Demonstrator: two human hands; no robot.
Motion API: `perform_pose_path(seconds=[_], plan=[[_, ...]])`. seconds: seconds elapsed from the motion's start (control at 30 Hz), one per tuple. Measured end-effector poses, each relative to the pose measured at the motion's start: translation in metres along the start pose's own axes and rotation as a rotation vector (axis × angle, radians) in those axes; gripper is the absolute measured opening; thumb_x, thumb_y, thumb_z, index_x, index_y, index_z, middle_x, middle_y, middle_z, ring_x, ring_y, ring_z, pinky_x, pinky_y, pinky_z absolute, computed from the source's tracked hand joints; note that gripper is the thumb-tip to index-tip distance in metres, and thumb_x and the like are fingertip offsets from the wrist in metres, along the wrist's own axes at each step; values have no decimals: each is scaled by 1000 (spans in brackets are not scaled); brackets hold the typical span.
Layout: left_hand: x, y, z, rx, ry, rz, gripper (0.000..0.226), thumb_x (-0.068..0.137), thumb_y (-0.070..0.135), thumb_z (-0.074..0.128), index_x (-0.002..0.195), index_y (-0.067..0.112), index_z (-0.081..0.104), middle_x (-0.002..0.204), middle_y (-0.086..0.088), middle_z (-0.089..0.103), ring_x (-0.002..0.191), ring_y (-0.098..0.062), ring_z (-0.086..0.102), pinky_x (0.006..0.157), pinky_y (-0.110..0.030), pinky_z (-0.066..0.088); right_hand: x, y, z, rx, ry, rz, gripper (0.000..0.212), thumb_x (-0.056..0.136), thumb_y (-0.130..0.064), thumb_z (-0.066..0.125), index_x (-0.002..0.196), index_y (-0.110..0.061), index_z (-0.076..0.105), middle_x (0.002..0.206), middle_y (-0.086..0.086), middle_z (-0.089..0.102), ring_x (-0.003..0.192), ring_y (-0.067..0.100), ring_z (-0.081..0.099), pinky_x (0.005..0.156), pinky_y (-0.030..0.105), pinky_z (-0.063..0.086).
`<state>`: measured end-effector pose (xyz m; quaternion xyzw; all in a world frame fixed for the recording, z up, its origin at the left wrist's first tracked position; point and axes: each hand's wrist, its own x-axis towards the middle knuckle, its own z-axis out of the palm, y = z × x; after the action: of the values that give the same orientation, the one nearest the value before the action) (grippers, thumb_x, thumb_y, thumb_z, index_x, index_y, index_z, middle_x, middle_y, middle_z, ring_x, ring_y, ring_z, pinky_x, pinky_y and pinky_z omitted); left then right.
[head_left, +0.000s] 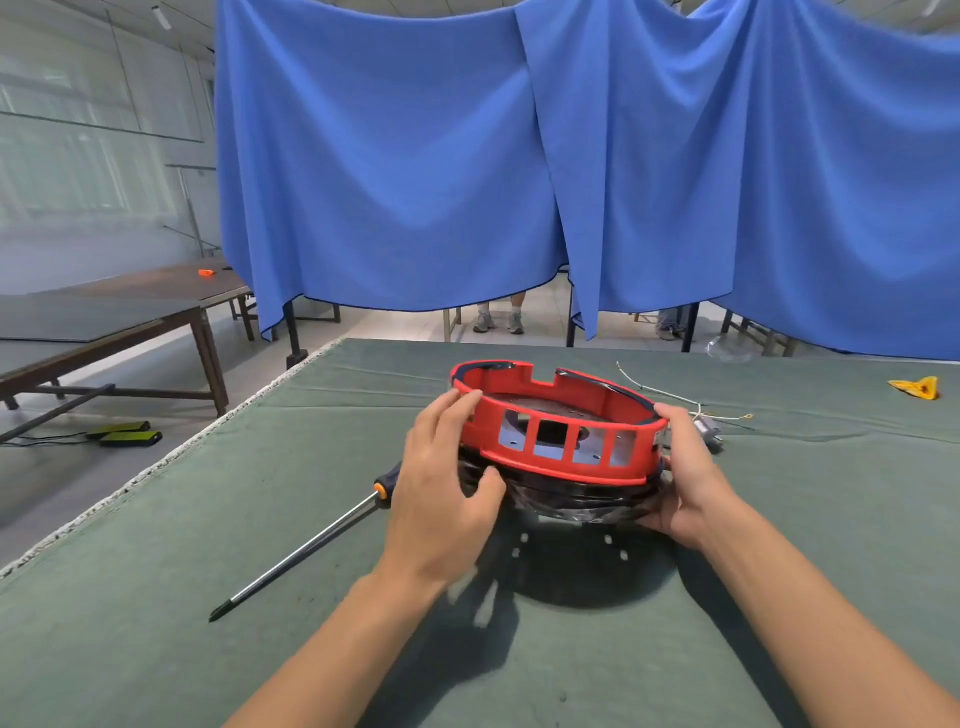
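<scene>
A round red plastic housing (558, 457) with window slots and a black lower part is lifted slightly above the green table cover (208, 545), casting a shadow below. My right hand (685, 478) grips its right side, fingers curled underneath and thumb on the red rim. My left hand (447, 483) lies against the left side, fingers on the red rim and thumb at the black part. A long screwdriver (306, 545) with a black-and-orange handle lies on the cloth left of the housing, partly behind my left hand.
White wires with a small grey part (704, 421) lie behind the housing to the right. A yellow scrap (917, 387) sits far right. Blue curtains (415, 156) hang behind the table. A brown table (130, 312) stands to the left; someone's feet show under the curtain.
</scene>
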<state>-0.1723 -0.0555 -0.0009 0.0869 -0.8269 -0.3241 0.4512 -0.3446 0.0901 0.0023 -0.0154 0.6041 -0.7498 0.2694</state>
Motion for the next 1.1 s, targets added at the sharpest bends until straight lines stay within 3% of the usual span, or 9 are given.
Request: perform_pose_path(seconds=[0.1,0.27,0.4,0.5,0.63,0.73,0.83,0.97,1.1], plan=[[5,-4,-3,-35,-65,111,68,77,34,63,141,27,38,147,7,36,137,-8,30,113,-33,30,2,-3,-10,22,-16,-13,56,81,-58,48,42,-22,68,53,1,67,43,18,65,41,30,53],[23,-6,-4,92,-224,269,104,64,65,70,149,28,22,157,11,15,144,-10,15,115,-44,28,1,-10,-22,44,-11,18,43,74,-56,57,61,-16,70,69,10,71,50,26,67,47,34,56],[31,0,-2,232,-286,471,110,63,74,66,150,26,19,159,7,12,147,-15,11,116,-49,25,3,-14,-31,35,-42,-4,43,79,-54,54,71,-16,72,73,11,74,53,25,69,54,31,57],[29,-1,-2,347,-264,579,101,70,63,69,148,19,22,156,-5,24,144,-20,22,114,-46,28,1,-19,-36,11,-51,20,42,81,-53,53,72,-17,72,67,10,73,49,24,68,46,30,55],[24,-5,-3,475,-114,639,77,73,37,72,136,13,35,125,-15,56,118,-27,49,101,-41,41,-1,-17,-33,-43,-57,4,50,84,-59,48,90,-16,72,77,12,74,58,26,71,51,30,56],[24,-8,-6,513,-27,630,63,74,33,55,130,11,40,115,-15,58,111,-27,50,94,-36,37,-1,-10,-26,-41,-70,5,63,88,-67,38,90,-14,72,77,14,74,61,27,71,49,31,56],[25,-15,-6,563,24,614,64,71,33,62,128,11,43,113,-15,55,109,-28,49,89,-35,36,4,-9,-29,-379,109,-39,72,83,-77,33,93,-13,65,80,10,69,53,27,66,51,26,48],[30,-34,-5,624,64,454,82,53,10,78,128,11,44,111,-19,57,106,-31,48,90,-40,36,10,-12,-44,-620,272,-132,50,85,-59,52,85,-10,63,76,8,70,44,24,64,44,20,42],[31,-47,-4,648,-54,373,90,51,-3,72,132,12,38,119,-19,51,113,-37,47,101,-50,40,19,1,-52,-899,484,-393,12,80,-32,62,79,-20,63,83,0,70,73,23,67,68,33,51]])
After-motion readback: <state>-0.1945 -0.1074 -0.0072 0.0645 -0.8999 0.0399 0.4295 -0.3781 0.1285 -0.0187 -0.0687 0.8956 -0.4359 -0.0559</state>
